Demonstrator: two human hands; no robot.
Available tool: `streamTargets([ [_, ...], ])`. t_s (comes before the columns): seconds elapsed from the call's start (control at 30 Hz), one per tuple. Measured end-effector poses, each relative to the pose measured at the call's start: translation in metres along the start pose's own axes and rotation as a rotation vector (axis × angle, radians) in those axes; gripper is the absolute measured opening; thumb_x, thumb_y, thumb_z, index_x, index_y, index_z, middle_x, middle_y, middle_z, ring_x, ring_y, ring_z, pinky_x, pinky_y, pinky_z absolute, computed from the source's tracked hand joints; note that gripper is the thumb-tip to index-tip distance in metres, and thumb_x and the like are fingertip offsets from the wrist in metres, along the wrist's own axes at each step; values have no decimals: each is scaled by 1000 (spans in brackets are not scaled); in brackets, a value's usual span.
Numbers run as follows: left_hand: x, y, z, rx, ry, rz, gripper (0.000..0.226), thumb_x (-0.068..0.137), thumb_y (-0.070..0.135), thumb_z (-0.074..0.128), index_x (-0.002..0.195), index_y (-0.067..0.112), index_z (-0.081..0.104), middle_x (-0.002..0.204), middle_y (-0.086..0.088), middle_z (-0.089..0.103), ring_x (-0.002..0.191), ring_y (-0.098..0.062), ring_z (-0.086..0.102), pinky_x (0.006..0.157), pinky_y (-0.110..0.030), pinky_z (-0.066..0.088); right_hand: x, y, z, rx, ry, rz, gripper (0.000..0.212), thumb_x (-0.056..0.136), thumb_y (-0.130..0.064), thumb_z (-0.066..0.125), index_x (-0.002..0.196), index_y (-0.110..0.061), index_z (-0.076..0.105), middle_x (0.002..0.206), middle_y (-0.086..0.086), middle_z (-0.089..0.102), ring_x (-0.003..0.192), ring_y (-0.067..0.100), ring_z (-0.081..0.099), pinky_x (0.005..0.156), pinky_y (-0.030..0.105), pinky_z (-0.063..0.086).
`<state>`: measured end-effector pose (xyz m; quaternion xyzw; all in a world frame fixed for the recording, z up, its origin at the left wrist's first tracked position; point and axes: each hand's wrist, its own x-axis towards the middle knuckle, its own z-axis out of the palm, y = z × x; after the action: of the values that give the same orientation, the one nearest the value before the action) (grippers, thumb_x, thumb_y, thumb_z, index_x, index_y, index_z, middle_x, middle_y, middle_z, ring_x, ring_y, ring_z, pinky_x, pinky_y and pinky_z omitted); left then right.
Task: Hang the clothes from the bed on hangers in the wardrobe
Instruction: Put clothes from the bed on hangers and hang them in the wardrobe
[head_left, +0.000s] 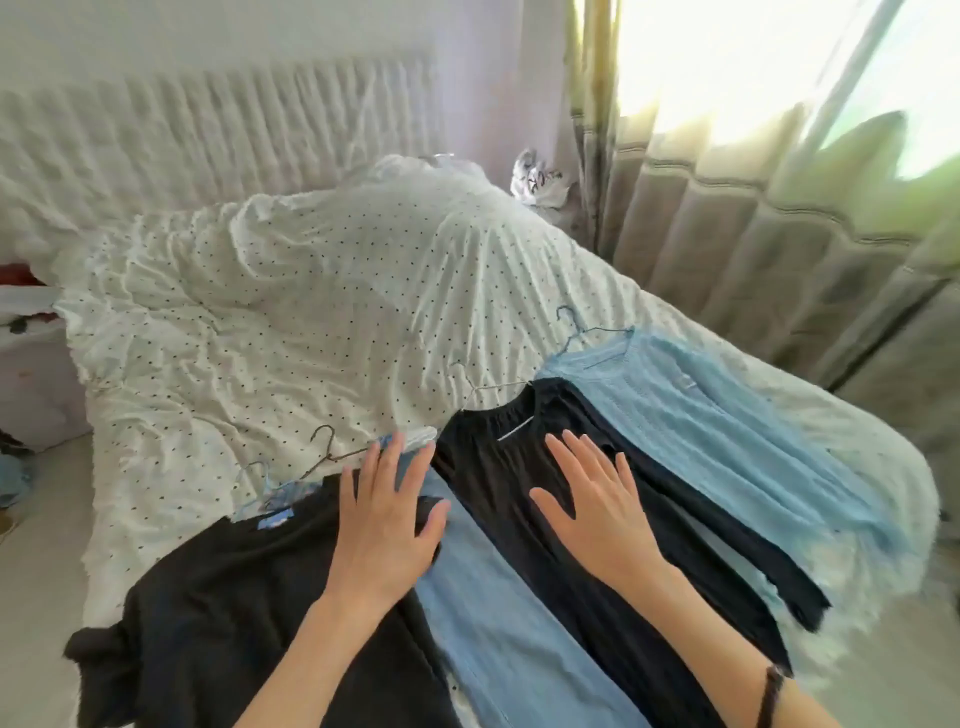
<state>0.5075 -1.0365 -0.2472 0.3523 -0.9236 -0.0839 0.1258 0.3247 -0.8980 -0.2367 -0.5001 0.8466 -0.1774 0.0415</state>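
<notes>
Several garments lie side by side on the bed (270, 322), each on a wire hanger. At the left is a black top (234, 587), then a light blue garment (498, 613), a black dress (519, 467) and a pale blue lace garment (727, 426) at the right. My left hand (387, 519) lies flat with spread fingers over the black top and the light blue garment. With its fingers straight, my right hand (597, 499) rests on the black dress. Hanger hooks (324, 441) stick out beyond the collars. No wardrobe is in view.
The bed has a white dotted cover, bunched up over a mound at the far end. A padded headboard (208, 119) is behind it. Curtains (753, 218) and a bright window stand at the right. Clutter and the floor lie at the left edge.
</notes>
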Motion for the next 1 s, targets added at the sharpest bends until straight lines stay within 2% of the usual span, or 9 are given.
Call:
streamTargets([
  [0.2, 44, 169, -7, -31, 33, 346, 56, 87, 49, 32, 137, 22, 35, 140, -17, 44, 128, -38, 41, 99, -57, 33, -82, 120, -110, -17, 176, 261, 68, 88, -62, 22, 148, -29, 15, 156, -3, 12, 145, 16, 5, 116, 41, -1],
  [0.27, 53, 234, -2, -53, 54, 449, 56, 89, 52, 29, 136, 21, 36, 140, -17, 43, 130, -38, 38, 99, -58, 34, -116, 164, -146, -43, 252, 352, 69, 87, -61, 25, 145, -24, 27, 153, 3, 25, 142, 23, 19, 114, 48, 10],
  [0.33, 55, 304, 7, -95, 72, 553, 58, 93, 56, 20, 135, 21, 38, 141, -16, 41, 132, -36, 32, 100, -58, 33, -153, 210, -178, -78, 319, 423, 68, 84, -57, 29, 138, -17, 44, 142, 11, 43, 133, 32, 38, 106, 57, 24],
  [0.4, 53, 377, 17, -160, 70, 646, 57, 93, 55, 21, 135, 21, 38, 141, -15, 40, 133, -33, 26, 101, -60, 32, -189, 255, -210, -108, 333, 511, 67, 85, -56, 32, 134, -14, 48, 138, 15, 48, 129, 36, 43, 102, 60, 27],
  [0.5, 39, 485, 35, -225, 70, 788, 54, 87, 48, 34, 135, 22, 38, 140, -15, 42, 131, -34, 28, 99, -61, 33, -246, 315, -251, -158, 380, 611, 70, 84, -58, 29, 138, -15, 43, 141, 14, 44, 133, 33, 37, 106, 57, 22],
  [0.63, 16, 612, 49, -283, 55, 959, 55, 84, 46, 38, 134, 23, 38, 137, -16, 45, 129, -32, 29, 97, -59, 35, -318, 377, -291, -214, 476, 772, 82, 77, -67, 11, 147, -26, 21, 155, 4, 19, 144, 20, 10, 114, 45, -1],
  [0.7, 1, 668, 55, -304, 37, 1044, 55, 83, 46, 38, 133, 23, 39, 136, -16, 46, 128, -32, 30, 95, -60, 37, -356, 402, -309, -194, 542, 872, 73, 84, -65, 20, 148, -29, 16, 156, 0, 13, 145, 16, 3, 114, 43, -4],
  [0.8, -27, 744, 68, -339, 3, 1180, 55, 84, 47, 37, 133, 22, 41, 137, -15, 46, 129, -31, 28, 97, -59, 36, -416, 432, -333, -143, 629, 1029, 63, 94, -51, 37, 148, -31, 10, 157, -4, 6, 144, 11, -2, 114, 41, -7],
  [1.0, -92, 883, 92, -402, -74, 1436, 55, 87, 47, 33, 135, 23, 39, 140, -14, 43, 133, -30, 25, 101, -54, 25, -522, 488, -377, -191, 769, 1316, 65, 94, -51, 37, 148, -30, 8, 157, -3, 4, 144, 12, -4, 115, 44, -6],
])
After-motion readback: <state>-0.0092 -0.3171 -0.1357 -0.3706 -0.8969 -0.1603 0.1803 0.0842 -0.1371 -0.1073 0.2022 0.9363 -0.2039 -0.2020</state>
